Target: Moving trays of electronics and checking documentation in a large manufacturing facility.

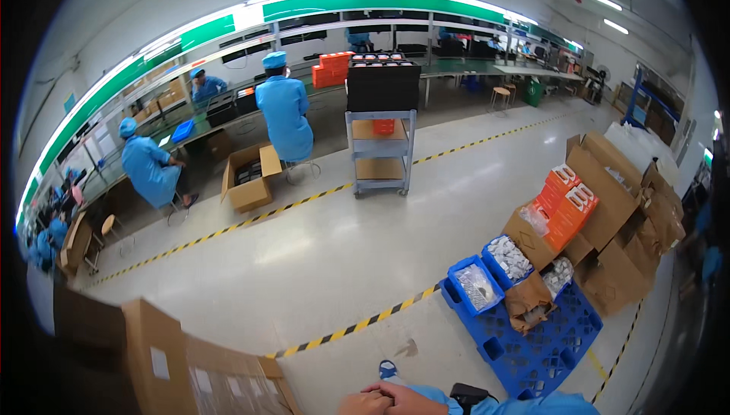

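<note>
At the bottom edge my left hand and my right hand are clasped together in front of my body. My right hand's fingers lie folded against the left, and the left is curled up. No object shows in either hand; the palms are hidden. My blue right sleeve and a dark band or small black object are beside the right hand. One foot in a blue-and-white shoe shows on the floor just beyond my hands.
A blue pallet at right carries blue bins, orange boxes and cartons. Large cartons stand at lower left. Ahead is a grey trolley with black trays. Workers in blue sit along a bench behind striped floor tape.
</note>
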